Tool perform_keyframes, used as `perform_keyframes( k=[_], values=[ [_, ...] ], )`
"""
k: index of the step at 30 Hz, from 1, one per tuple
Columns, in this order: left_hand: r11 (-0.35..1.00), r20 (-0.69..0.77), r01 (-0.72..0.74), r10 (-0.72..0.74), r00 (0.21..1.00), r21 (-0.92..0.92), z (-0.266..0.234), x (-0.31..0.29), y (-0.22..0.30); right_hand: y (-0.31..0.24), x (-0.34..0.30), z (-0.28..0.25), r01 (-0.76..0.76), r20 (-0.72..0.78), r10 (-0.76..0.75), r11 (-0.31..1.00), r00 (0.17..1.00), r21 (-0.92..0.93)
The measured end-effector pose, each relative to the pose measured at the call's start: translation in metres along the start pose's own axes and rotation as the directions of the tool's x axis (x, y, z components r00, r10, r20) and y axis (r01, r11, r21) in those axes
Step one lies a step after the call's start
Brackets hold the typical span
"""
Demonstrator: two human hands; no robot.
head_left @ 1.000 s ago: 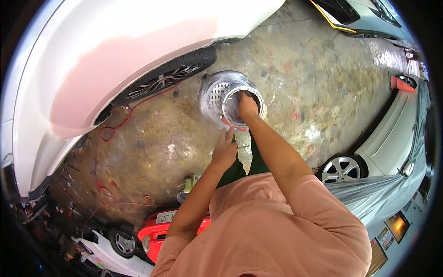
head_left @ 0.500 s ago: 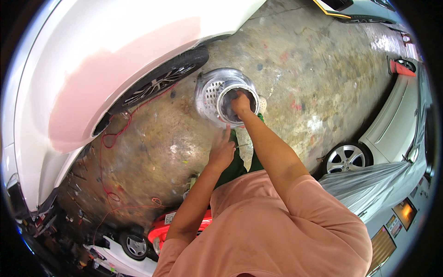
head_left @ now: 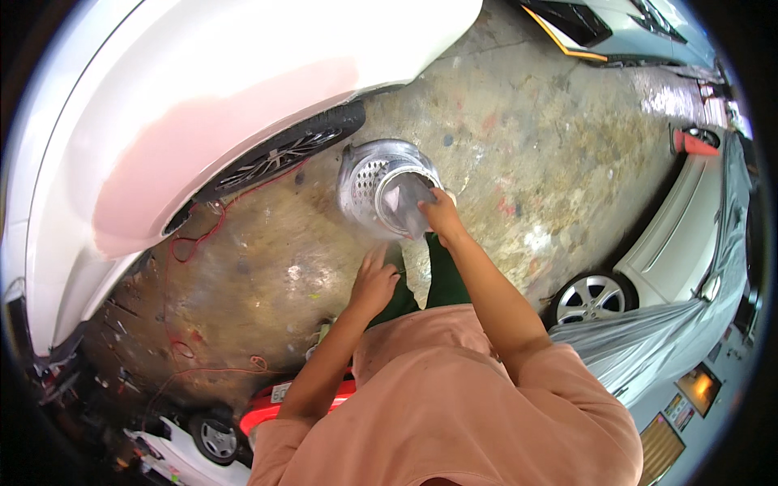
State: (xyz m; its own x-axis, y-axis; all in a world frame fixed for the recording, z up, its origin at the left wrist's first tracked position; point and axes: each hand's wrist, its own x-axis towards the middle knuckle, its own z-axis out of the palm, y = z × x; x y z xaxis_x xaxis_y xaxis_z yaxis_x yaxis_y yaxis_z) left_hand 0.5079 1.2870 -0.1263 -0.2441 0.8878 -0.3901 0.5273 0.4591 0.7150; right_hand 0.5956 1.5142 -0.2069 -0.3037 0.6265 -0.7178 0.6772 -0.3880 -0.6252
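Note:
My right hand [head_left: 442, 215] is at the right side of a round bucket [head_left: 378, 197], its fingers pinched on a thin dark grey sheet [head_left: 416, 194] that looks like sandpaper. The sheet is tilted over the bucket's mouth and hides part of the inside. A paler patch shows in the bucket beside it. The bucket rests on a silver-grey stool [head_left: 354, 186] with a pattern of holes in its top. Nearer to me and to the left, my left hand [head_left: 374, 283] hangs in the air with its fingers stretched and nothing visible in them.
On the left stands a white car [head_left: 267, 40] with a pinkish patch above its wheel [head_left: 279, 150]. A red hose [head_left: 186, 251] trails over the floor. To the right is a silver car [head_left: 673, 219] partly under a grey cover [head_left: 648, 340], with an orange cone [head_left: 695, 144] beyond.
My right hand has come up from inside the bucket to its right rim, with the grey sheet now showing in it. My left hand has drawn back from the bucket, fingers spreading.

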Motion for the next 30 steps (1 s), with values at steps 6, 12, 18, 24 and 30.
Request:
perform_keyframes(
  k=[6,12,18,24,30],
  values=[
    [0.717,0.075,0.472,-0.51,0.857,-0.514,-0.037,-0.023,-0.029,-0.081,-0.105,-0.07,-0.09,0.152,0.056,0.971,0.987,0.223],
    [0.671,-0.182,0.176,-0.428,0.885,-0.72,-0.061,0.028,-0.036,-0.13,-0.17,-0.123,-0.007,0.119,-0.003,0.996,0.993,0.084],
    [0.606,-0.133,0.122,-0.359,0.924,-0.786,-0.043,0.112,-0.006,-0.198,-0.24,-0.154,0.12,0.045,-0.12,0.993,0.992,0.006],
    [0.381,0.058,0.19,-0.331,0.942,-0.905,-0.084,0.1,0.092,-0.222,-0.272,-0.16,0.267,0.011,-0.281,0.896,0.96,-0.356],
    [0.41,-0.073,0.002,-0.168,0.983,-0.912,-0.123,0.065,0.15,-0.255,-0.31,-0.141,0.439,0.104,-0.522,0.574,0.846,-0.691]
  ],
)
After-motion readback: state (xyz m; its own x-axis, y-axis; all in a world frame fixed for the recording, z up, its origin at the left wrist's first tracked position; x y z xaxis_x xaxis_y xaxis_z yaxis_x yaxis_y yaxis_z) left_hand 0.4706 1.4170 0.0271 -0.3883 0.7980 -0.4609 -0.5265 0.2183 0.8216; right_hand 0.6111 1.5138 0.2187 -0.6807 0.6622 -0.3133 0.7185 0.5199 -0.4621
